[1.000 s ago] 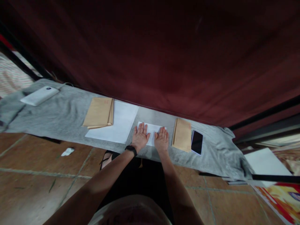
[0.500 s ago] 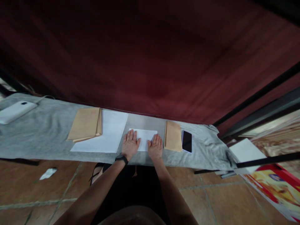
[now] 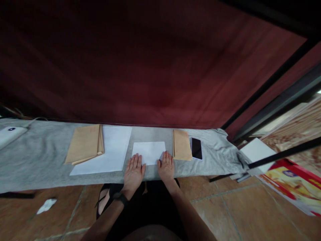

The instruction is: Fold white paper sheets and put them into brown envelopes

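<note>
1. Nearest, on the tiled floor [image 3: 203, 187] to the left, lies a crumpled white scrap [image 3: 46, 206]; a dark band [image 3: 120, 198] circles the left wrist.
2. At the near edge of the worktop [image 3: 144, 134], which is covered in grey cloth, both hands lie palm down. The left hand [image 3: 133, 173] has its grip spread flat, fingertips over the near left corner of a small white sheet [image 3: 149, 151]. The right hand [image 3: 166, 166] lies flat too, fingers straight along the sheet's right edge; neither hand pinches anything.
3. The small sheet lies flat between and just beyond the hands. It looks smoothed out – perhaps folded down, though no crease can be made out. It is outside both envelope stacks, so nothing shows it as packed.
4. To its left, near but apart, large white paper [image 3: 114, 150] lies flat and seems unworked, judging by its full size. A stack of brown envelopes [image 3: 84, 142] partly covers it.
5. To the right of the small sheet lies a narrower brown stack [image 3: 182, 145] – apparently envelopes as well. Whether either stack holds anything, I cannot tell. A phone [image 3: 197, 148] lies just beside it, farther right.
6. Farthest, a dark red curtain [image 3: 155, 83] hangs behind the worktop.
</note>
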`<state>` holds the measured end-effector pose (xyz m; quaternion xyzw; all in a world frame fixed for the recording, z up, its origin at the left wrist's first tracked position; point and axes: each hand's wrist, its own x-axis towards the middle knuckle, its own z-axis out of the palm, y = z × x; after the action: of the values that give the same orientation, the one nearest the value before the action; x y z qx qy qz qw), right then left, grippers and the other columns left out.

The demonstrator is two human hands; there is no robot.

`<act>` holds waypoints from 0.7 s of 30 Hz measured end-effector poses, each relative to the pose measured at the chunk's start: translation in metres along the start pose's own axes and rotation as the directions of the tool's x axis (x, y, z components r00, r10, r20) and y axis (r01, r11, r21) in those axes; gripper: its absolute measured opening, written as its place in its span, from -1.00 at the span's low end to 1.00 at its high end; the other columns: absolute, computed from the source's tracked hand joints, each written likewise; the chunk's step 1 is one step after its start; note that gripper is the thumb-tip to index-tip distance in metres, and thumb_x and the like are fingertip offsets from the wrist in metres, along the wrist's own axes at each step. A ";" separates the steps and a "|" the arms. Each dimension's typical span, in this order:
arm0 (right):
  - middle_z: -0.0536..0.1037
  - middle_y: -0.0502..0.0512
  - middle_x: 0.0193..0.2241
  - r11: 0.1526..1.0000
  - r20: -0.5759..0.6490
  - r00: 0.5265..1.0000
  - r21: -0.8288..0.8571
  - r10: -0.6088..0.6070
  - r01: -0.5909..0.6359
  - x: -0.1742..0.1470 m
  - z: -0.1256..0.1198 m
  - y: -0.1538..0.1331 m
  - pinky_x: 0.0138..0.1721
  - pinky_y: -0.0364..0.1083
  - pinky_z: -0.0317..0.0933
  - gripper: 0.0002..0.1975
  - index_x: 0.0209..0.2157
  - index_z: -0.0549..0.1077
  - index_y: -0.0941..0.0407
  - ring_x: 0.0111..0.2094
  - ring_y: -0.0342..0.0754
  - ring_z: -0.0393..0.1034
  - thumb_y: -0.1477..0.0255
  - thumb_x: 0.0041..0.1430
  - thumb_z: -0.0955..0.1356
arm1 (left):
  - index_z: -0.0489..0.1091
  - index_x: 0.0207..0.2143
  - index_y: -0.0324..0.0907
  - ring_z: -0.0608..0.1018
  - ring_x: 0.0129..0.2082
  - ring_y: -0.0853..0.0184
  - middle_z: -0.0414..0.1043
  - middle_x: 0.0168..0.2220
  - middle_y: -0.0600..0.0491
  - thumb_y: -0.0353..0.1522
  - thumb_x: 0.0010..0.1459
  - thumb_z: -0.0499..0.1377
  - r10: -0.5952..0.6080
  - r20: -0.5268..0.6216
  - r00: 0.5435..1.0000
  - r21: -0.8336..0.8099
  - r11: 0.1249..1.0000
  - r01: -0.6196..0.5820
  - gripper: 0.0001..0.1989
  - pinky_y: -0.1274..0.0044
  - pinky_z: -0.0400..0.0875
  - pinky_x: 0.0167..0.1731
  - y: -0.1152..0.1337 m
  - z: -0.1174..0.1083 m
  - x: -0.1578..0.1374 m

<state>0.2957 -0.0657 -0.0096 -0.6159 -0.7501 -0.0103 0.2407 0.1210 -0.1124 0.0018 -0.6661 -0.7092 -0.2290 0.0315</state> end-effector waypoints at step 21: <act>0.50 -0.06 -0.49 0.768 0.242 0.951 0.566 0.192 -0.299 0.058 -0.061 -0.011 -0.41 -0.21 0.20 -0.88 -0.43 0.44 0.11 -0.44 -0.15 0.39 0.42 0.20 0.35 | 0.20 0.32 -0.40 0.22 0.37 -0.04 0.19 0.35 -0.29 -0.11 0.34 -0.02 0.177 -0.015 0.984 0.036 0.984 -0.176 -0.34 0.11 0.08 0.32 0.026 -0.015 0.002</act>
<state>0.2994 -0.0339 0.0694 -0.6003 -0.6454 0.3102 0.3562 0.1418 -0.1156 0.0238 -0.7236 -0.6508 -0.2190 0.0698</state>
